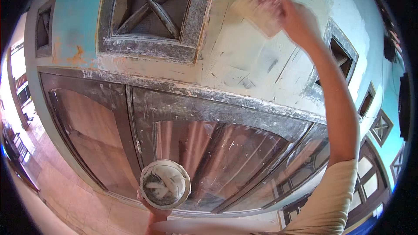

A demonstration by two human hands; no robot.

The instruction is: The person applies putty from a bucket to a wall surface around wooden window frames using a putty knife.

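Observation:
My right hand (295,15) is raised high against the wall, fingers closed on a flat putty scraper (263,15). The scraper looks pale and squarish with a reddish part, smeared by motion. It is over a patch of cream putty (244,56) on the wall, beside a framed vent; whether its edge touches cannot be made out. Low down, my left hand (157,209) holds a round bowl (188,188) from below, most of its fingers hidden. White putty (175,180) lies along the bowl's right and upper inside, with a dark bare area at left.
A dark wooden vent (150,6) with crossed bars is left of the patch; a smaller vent (342,54) is behind my right forearm. Below runs a putty-smeared wooden beam (209,95) above glazed panels (217,161) with curtains. Tiled floor (56,182) shows at lower left.

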